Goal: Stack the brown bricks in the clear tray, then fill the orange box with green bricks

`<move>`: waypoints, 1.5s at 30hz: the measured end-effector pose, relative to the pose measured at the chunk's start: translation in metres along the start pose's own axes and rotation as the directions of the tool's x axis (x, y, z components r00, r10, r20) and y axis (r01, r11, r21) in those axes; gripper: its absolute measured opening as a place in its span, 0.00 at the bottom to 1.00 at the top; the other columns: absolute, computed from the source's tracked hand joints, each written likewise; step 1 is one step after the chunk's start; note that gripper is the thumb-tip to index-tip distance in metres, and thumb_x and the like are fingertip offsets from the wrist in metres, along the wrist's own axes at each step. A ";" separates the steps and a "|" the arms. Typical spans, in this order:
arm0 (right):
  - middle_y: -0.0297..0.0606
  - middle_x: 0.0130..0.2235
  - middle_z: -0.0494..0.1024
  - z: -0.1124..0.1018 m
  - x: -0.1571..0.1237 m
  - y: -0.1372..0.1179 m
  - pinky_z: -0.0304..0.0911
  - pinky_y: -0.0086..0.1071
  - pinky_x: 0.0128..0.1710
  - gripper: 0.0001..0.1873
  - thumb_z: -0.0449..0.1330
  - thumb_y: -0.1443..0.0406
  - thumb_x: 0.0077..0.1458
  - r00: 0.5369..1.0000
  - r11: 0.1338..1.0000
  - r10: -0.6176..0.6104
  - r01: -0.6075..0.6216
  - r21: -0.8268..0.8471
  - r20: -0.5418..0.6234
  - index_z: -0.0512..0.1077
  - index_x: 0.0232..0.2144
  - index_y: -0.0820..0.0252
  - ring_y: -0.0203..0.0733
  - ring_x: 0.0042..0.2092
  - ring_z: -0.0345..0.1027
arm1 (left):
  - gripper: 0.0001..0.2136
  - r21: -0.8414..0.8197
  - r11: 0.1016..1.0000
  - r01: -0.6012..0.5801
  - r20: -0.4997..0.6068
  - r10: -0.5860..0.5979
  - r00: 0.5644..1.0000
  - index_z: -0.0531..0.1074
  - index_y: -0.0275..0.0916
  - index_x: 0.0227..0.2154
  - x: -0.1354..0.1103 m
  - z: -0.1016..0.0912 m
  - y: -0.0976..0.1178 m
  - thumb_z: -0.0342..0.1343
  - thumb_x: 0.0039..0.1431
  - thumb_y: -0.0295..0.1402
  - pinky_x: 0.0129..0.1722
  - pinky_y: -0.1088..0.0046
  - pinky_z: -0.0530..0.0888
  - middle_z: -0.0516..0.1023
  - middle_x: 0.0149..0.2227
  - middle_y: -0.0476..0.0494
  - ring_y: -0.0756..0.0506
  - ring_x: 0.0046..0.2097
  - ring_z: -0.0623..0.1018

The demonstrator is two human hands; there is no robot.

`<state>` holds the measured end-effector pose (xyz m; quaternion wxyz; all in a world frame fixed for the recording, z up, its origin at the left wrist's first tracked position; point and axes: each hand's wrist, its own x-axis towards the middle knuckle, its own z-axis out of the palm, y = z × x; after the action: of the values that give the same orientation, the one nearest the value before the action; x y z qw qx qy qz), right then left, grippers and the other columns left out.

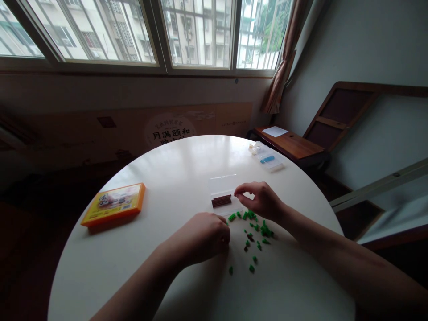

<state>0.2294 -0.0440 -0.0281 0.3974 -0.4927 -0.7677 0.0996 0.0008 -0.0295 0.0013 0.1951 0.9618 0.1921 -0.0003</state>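
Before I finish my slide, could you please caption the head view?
Left hand and right hand near small green pieces and a dark brown ribbed block on a round white table.

The table (167, 183) bears a box (113, 203) left of the bars (221, 201), with pieces (265, 230) at their front right.

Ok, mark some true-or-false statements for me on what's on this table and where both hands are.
1. The orange box lies left of both hands. True.
2. The right hand is beside the dark brown stack. True.
3. The green pieces lie on top of the orange box. False: they are scattered on the white table.
4. The left hand is spread flat. False: its fingers are curled.
5. A blue item lies near the table's far edge. True.
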 end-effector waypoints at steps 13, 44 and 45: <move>0.40 0.39 0.81 -0.001 0.004 0.018 0.70 0.34 0.42 0.10 0.59 0.71 0.57 0.993 0.993 -0.122 0.122 0.012 -0.003 0.79 0.38 0.59 0.40 0.40 0.75 | 0.08 -0.002 1.000 0.011 0.002 -0.011 1.000 0.77 0.43 0.26 0.000 -0.002 0.002 0.55 0.48 0.25 0.30 0.75 0.65 0.79 0.30 0.53 0.51 0.29 0.74; 0.31 0.36 0.81 -0.004 0.035 -0.021 0.57 0.30 0.32 0.11 0.58 0.70 0.51 0.888 0.823 0.342 -0.124 -0.554 0.309 0.79 0.31 0.50 0.40 0.36 0.72 | 0.09 -0.030 1.000 -0.008 -0.017 0.007 1.000 0.79 0.44 0.27 -0.001 0.001 -0.002 0.56 0.48 0.25 0.33 0.76 0.68 0.81 0.32 0.53 0.50 0.30 0.75; 0.31 0.36 0.81 -0.002 0.035 -0.021 0.57 0.30 0.32 0.12 0.57 0.70 0.50 0.884 0.816 0.355 -0.134 -0.563 0.304 0.78 0.31 0.50 0.40 0.36 0.72 | 0.09 -0.030 1.000 -0.007 -0.018 0.007 1.000 0.79 0.44 0.27 -0.001 0.001 -0.001 0.56 0.48 0.25 0.33 0.76 0.68 0.81 0.32 0.53 0.50 0.30 0.75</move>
<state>0.2100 -0.0253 0.0028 0.0671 -0.6483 -0.7576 0.0342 -0.0006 -0.0290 0.0002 0.2078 0.9594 0.1904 0.0117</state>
